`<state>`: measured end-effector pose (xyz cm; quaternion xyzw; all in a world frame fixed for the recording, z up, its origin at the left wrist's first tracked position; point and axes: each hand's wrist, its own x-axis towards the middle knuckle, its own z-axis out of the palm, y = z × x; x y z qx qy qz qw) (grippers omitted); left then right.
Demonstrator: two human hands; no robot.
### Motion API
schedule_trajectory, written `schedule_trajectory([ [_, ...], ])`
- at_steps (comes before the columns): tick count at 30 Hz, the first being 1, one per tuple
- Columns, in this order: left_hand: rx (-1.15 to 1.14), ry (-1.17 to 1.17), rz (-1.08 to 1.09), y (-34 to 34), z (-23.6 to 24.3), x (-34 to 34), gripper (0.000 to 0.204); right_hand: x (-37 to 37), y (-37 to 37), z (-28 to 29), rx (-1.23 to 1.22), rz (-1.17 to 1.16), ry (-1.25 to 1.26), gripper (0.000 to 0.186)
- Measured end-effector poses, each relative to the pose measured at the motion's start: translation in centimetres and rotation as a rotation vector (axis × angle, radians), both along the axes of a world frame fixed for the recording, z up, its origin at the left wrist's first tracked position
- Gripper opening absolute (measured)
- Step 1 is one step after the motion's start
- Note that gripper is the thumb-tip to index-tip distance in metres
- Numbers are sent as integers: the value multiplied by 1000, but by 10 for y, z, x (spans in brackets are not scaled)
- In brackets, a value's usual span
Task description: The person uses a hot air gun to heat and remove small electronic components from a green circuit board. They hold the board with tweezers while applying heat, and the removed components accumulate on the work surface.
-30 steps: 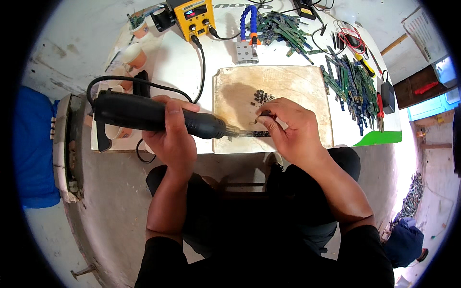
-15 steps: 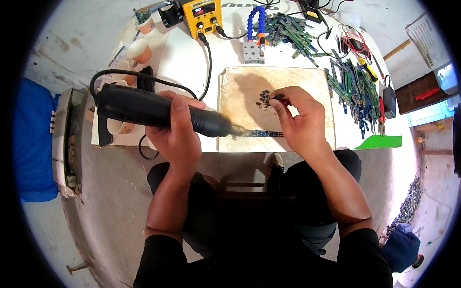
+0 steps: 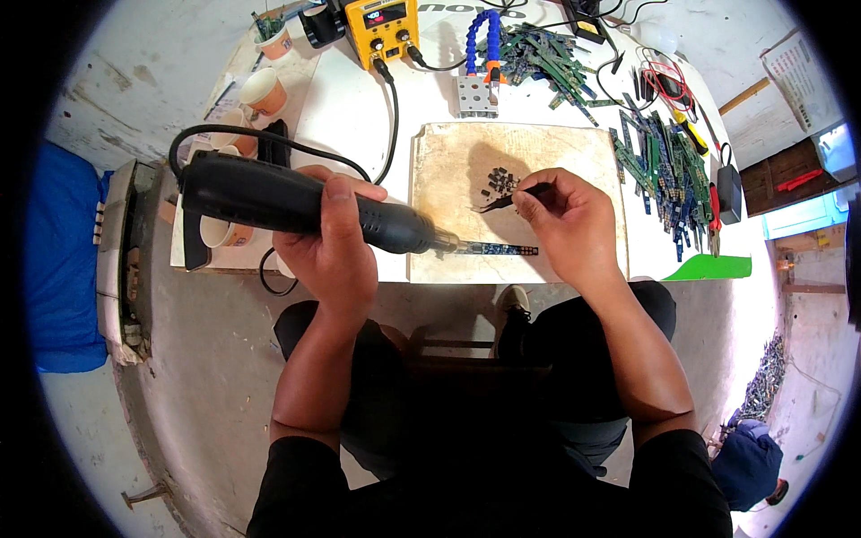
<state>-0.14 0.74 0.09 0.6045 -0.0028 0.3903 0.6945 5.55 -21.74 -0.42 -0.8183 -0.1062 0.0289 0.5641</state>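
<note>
My left hand (image 3: 330,242) is closed round a black hot air gun (image 3: 260,197), its metal nozzle pointing right, close over one end of a narrow circuit board strip (image 3: 498,249). That strip lies along the front of a stained, pale work board (image 3: 439,161). In my right hand (image 3: 574,220) is a pair of black tweezers (image 3: 502,203), pinched between thumb and fingers, the tips angled left just over the work board. Beside the tips lies a small pile of black chips (image 3: 499,179).
A yellow rework station (image 3: 383,31) stands at the back, cabled to the gun. Circuit board strips (image 3: 664,175) are heaped at the right, near red-handled pliers (image 3: 715,208). Paper cups (image 3: 263,93) line the left side. A metal block (image 3: 476,95) with a blue hose sits behind the work board.
My right hand has shifted slightly right, and the tweezers have swung so their tips point left, below the chips. More of the strip's right end shows. The hot air gun has barely moved.
</note>
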Motion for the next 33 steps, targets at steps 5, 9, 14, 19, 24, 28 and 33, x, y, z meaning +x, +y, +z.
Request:
schedule_trajectory([
  [5,-19,22,18,-3,3,1,14,1,-2,1,-32,-28,19,9],
  [9,17,10,5,0,0,0,13,9,-9,1,-87,-86,-23,9],
  [14,-3,4,6,-3,2,1,13,0,-8,4,39,124,-41,10],
  [19,-31,20,2,-2,2,-1,12,-10,-4,16,-89,369,-307,10],
  [24,6,41,9,-2,1,0,11,-14,-2,18,-132,460,-398,12],
  [28,-23,36,7,-2,0,0,11,-16,-3,18,-161,481,-390,11],
  [33,-18,2,-11,-1,-1,1,10,-15,-1,17,-138,492,-423,10],
])
